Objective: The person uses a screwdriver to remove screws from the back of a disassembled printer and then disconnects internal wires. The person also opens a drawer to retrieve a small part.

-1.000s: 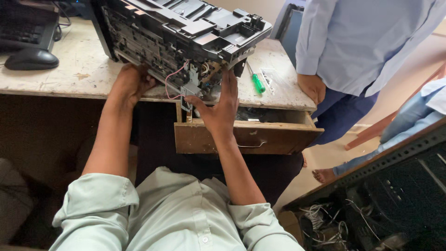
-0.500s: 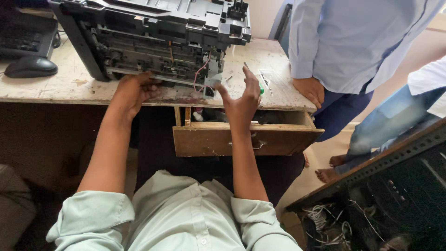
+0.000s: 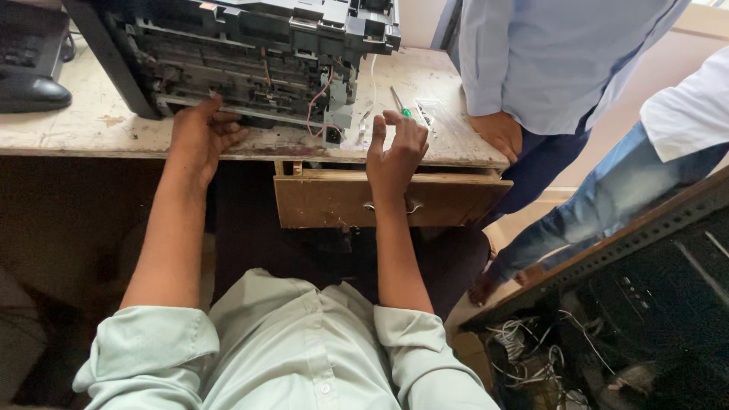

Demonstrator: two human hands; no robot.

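The stripped printer (image 3: 258,57) sits on the table (image 3: 91,129) just beyond both hands; it looks heavy, rigid and sharp-edged, with fragile wires, so its frame seems the safest hold. The left hand (image 3: 199,137) presses half-open against its lower edge. The right hand (image 3: 395,152) hovers loosely curled, empty, near a green-handled screwdriver (image 3: 398,102).

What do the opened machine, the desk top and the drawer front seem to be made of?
Opened machine, steadied by the left hand: mostly dark grey moulded plastic, matt, with what look like dull metal rails and red wires. Desk top: probably laminate or stone, pale, stained and chipped. Drawer front, behind the right hand: brown wood or board, worn, with a metal handle.
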